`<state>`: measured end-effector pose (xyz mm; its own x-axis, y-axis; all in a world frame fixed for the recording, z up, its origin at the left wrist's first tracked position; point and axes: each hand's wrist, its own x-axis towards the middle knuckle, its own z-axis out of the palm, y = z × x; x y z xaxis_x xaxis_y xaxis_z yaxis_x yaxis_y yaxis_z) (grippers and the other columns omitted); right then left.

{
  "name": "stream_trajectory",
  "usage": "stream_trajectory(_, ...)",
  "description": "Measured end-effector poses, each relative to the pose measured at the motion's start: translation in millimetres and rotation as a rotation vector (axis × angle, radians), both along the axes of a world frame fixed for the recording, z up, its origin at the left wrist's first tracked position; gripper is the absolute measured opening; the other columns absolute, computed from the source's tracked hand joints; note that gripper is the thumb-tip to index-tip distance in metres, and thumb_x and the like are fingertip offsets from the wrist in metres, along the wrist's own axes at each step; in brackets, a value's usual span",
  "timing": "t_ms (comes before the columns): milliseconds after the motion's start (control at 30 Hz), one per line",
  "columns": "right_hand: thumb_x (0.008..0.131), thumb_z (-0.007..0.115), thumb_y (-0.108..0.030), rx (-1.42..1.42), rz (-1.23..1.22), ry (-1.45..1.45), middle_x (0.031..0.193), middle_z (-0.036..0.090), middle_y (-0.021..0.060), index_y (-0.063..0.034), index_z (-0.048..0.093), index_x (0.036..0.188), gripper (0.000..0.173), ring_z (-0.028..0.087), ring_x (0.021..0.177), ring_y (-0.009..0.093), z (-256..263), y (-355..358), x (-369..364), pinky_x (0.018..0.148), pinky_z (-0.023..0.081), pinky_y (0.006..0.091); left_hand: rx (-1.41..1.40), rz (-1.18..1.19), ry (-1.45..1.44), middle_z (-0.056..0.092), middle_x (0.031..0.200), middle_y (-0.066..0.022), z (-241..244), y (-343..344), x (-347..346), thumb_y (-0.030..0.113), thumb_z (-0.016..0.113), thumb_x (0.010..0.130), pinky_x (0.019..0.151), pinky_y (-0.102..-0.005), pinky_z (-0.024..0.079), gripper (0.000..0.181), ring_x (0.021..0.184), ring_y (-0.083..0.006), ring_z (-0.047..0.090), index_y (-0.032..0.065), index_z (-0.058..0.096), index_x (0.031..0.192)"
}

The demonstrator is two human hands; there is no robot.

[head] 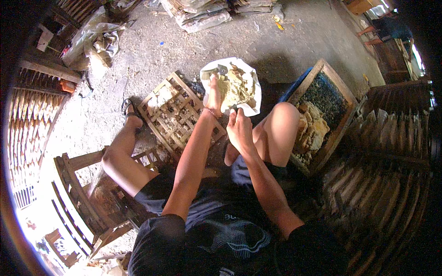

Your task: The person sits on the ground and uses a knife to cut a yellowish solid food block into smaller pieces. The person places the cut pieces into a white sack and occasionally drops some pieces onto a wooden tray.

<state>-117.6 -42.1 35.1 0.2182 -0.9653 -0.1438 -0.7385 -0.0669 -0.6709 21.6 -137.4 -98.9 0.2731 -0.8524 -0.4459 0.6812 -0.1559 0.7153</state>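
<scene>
A white container (255, 107), its rim uneven, holds pale yellow crumbly material (238, 84) in front of me. My left hand (214, 96) grips its left side, the thumb lying along the inside and the other fingers hidden. Close to that thumb is a dark piece (222, 69), too unclear to name. At the near rim, my right hand (240, 129) is closed around a small dark handle (234, 107); whatever extends beyond it cannot be made out.
A wooden lattice rack (172, 114) with pale residue lies left of the container. To the right, a wood-framed tray (317, 70) bears a yellowish lump (312, 126). Stacked, plastic-wrapped bundles (200, 13) lie ahead on the concrete floor (145, 45). Another person (392, 29) is at far right.
</scene>
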Motion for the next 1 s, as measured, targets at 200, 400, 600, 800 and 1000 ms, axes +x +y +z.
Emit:
stream_trajectory(200, 0.099, 0.045, -0.022, 0.029, -0.04, 0.013, 0.079, 0.063, 0.0302, 0.0045, 0.05, 0.095, 0.027, 0.063, 0.077, 0.048, -8, -10, -13, 0.067, 0.05, 0.0533, -0.106, -0.045, 0.17, 0.056, 0.13, -0.0117, 35, -4, -33, 0.059, 0.031, 0.1, 0.096, -0.0355, 0.049, 0.068, 0.114, -0.0222, 0.058, 0.0043, 0.043, 0.139)
stream_trajectory(400, 0.099, 0.046, -0.023, 0.028, -0.045, 0.023, 0.078, 0.063, 0.0309, 0.0051, 0.05, 0.093, 0.028, 0.063, 0.077, 0.049, -10, -13, -2, 0.067, 0.05, 0.054, -0.133, 0.01, 0.228, 0.038, 0.146, -0.0062, 24, -7, -28, 0.056, 0.031, 0.101, 0.11, -0.0354, 0.031, 0.067, 0.131, -0.0213, 0.039, 0.0073, 0.031, 0.147)
stream_trajectory(600, 0.099, 0.046, -0.023, 0.022, -0.034, 0.037, 0.076, 0.063, 0.0309, 0.0053, 0.05, 0.092, 0.029, 0.063, 0.077, 0.049, -20, -21, -9, 0.067, 0.051, 0.0538, -0.148, 0.129, 0.135, 0.033, 0.151, -0.0047, 21, -20, -45, 0.052, 0.033, 0.102, 0.114, -0.033, 0.025, 0.066, 0.135, -0.0202, 0.035, 0.0078, 0.027, 0.151)
stream_trajectory(800, 0.099, 0.046, -0.023, -0.007, -0.002, -0.055, 0.078, 0.062, 0.0312, 0.0058, 0.052, 0.092, 0.03, 0.062, 0.076, 0.05, -28, -26, 2, 0.067, 0.05, 0.0534, -0.122, 0.238, 0.059, 0.041, 0.144, -0.0074, -2, -31, -24, 0.055, 0.037, 0.1, 0.109, -0.0358, 0.031, 0.067, 0.129, -0.0223, 0.04, 0.006, 0.034, 0.146)
stream_trajectory(1000, 0.102, 0.044, -0.03, 0.324, 0.001, -0.496, 0.064, 0.05, 0.0058, -0.0039, 0.052, 0.094, 0.028, 0.047, 0.051, 0.017, -72, -52, -15, 0.046, 0.04, 0.031, -0.11, 0.134, 0.105, 0.052, 0.132, -0.0095, -24, -50, -27, 0.06, 0.04, 0.096, 0.102, -0.0402, 0.04, 0.069, 0.117, -0.0252, 0.051, 0.0055, 0.045, 0.138)
